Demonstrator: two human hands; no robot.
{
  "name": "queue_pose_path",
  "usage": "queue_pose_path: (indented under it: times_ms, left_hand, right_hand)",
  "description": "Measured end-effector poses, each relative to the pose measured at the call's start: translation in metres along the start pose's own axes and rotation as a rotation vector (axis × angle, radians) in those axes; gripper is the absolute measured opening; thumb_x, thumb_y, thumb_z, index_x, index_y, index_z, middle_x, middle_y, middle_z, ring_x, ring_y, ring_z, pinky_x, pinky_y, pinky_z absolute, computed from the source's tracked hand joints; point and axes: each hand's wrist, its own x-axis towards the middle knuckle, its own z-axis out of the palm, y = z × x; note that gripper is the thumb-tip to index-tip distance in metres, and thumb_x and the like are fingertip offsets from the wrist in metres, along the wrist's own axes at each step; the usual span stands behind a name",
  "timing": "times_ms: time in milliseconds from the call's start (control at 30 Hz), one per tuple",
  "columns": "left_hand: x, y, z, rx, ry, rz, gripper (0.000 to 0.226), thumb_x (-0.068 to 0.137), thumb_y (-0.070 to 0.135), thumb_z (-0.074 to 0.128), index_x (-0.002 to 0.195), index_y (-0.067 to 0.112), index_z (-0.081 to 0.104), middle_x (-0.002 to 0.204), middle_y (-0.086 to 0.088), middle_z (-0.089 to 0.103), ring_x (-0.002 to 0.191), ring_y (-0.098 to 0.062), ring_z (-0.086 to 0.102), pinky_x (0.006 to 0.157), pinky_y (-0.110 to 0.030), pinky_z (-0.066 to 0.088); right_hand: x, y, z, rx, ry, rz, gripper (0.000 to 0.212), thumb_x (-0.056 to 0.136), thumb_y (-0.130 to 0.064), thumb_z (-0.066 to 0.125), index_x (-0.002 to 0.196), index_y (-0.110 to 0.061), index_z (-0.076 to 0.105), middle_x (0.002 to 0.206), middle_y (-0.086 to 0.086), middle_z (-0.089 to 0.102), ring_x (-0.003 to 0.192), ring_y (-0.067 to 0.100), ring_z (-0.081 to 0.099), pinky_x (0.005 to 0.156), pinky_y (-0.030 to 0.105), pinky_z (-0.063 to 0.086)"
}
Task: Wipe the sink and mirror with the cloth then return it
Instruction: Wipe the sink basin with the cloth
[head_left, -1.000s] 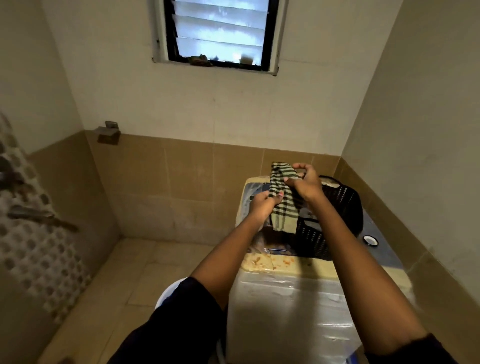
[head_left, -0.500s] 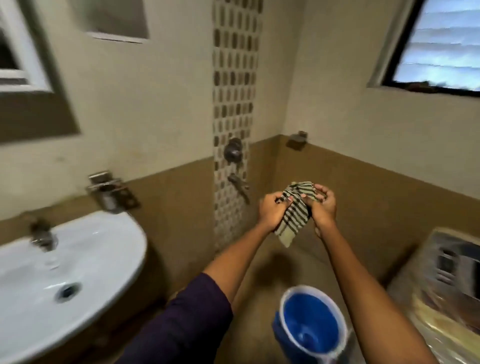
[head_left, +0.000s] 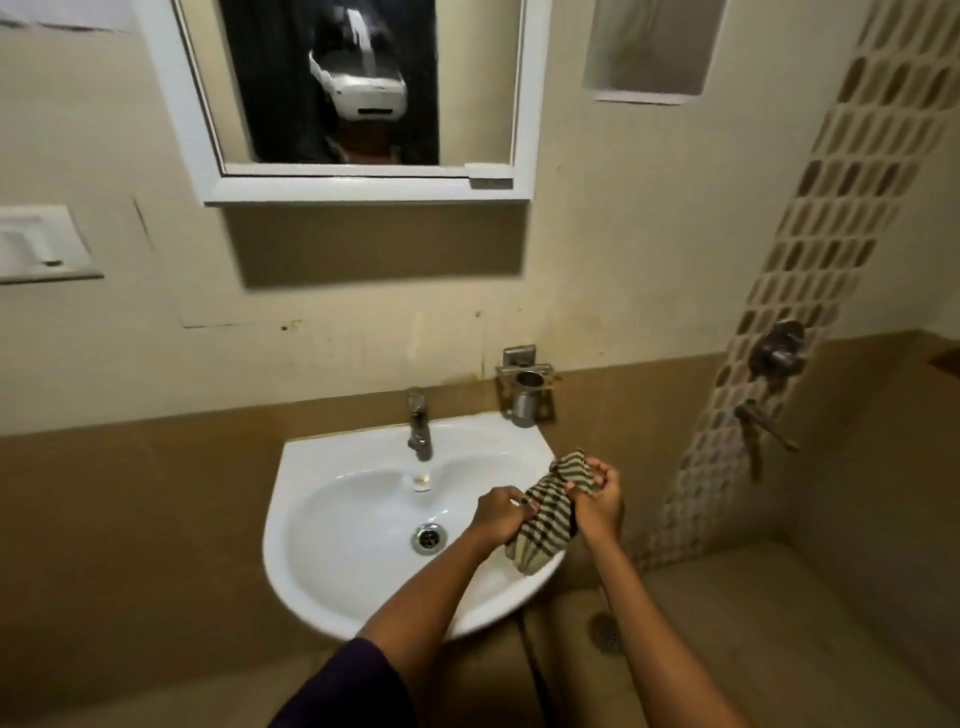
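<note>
While both arms reached forward over the right side of the white sink (head_left: 332, 571), the head view showed the striped cloth (head_left: 545, 519) bunched between the two hands above the basin's right rim; the left hand (head_left: 500, 514) was closed around the cloth's left portion, fingers curled over the fabric, and the right hand (head_left: 597, 501) was clenched on its right portion, thumb and fingertips pinching an upper fold; the lower end of the cloth hung down to the rim, though whether it touched the porcelain could not be told; the cloth bore dark and pale stripes and no lettering that could be read; a chrome tap (head_left: 420, 421) stood at the back of the basin, directly above the bowl, and a round metal drain (head_left: 429, 537) sat in the bottom, just left of the left hand; on the wall just right of the tap a metal cup holder (head_left: 525, 389) carried a steel cup; above the sink hung the mirror (head_left: 358, 98) in a white frame, reflecting a person wearing a white headset (head_left: 363, 88), on which no brand mark was legible; to the left was a white wall fitting (head_left: 41, 244), blurred; a recessed niche (head_left: 649, 49) sat right of the mirror; further right a band of patterned tiles (head_left: 810, 260) ran down the wall, carrying a shower valve (head_left: 776, 353) with a lever (head_left: 763, 421) beneath it; a dark sleeve (head_left: 353, 691) covered the left upper arm; no writing or label was readable anywhere.
</note>
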Motion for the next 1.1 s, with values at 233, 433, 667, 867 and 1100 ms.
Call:
queue_pose_path:
  times_ms: [233,433,667,867,1100]
  left_hand:
    - [0.011,-0.051,0.013,-0.007,-0.084,-0.039,0.02,0.087,0.02,0.056,0.071,0.027,0.048,0.101,-0.016,0.065,0.08,-0.018,0.054,0.064,-0.028,0.045]
    - [0.034,-0.046,0.041,0.037,-0.089,0.016,0.016,0.094,0.01,0.039,0.102,0.008,0.053,0.11,-0.02,0.064,0.099,-0.032,0.06,0.074,-0.027,0.042]
    - [0.052,-0.018,0.037,-0.137,-0.244,0.021,0.011,0.094,0.02,0.044,0.097,0.028,0.051,0.084,0.003,0.061,0.073,-0.011,0.059,0.051,-0.015,0.047]
    - [0.07,-0.047,0.048,0.076,-0.123,-0.105,0.015,0.089,0.017,0.052,0.099,0.027,0.059,0.086,-0.004,0.07,0.052,-0.004,0.056,0.062,-0.032,0.056]
    - [0.084,-0.054,0.045,0.021,-0.073,-0.151,0.031,0.084,0.014,0.055,0.07,0.041,0.052,0.07,0.008,0.064,0.062,-0.023,0.067,0.057,-0.035,0.056]
  right_hand:
    - [-0.029,0.045,0.004,-0.145,-0.065,-0.004,0.04,0.081,0.01,0.056,0.115,-0.009,0.051,0.113,0.015,0.062,0.103,0.03,0.06,0.091,0.045,0.049]
    - [-0.011,0.045,-0.01,-0.268,-0.09,-0.079,0.041,0.077,-0.027,0.054,0.115,-0.012,0.051,0.115,0.014,0.058,0.101,0.024,0.057,0.083,0.039,0.049]
    - [0.015,0.03,-0.021,-0.173,0.039,-0.064,0.032,0.087,-0.018,0.063,0.118,-0.012,0.055,0.106,0.004,0.061,0.096,0.022,0.057,0.085,0.038,0.048]
    - [0.03,0.083,-0.006,-0.615,-0.048,-0.117,0.052,0.081,-0.035,0.039,0.116,-0.003,0.06,0.113,0.026,0.06,0.101,0.044,0.057,0.084,0.05,0.045]
    - [0.012,0.113,0.027,-0.996,-0.066,-0.272,0.089,0.093,-0.061,0.011,0.127,0.014,0.046,0.126,0.037,0.052,0.112,0.051,0.053,0.089,0.06,0.046]
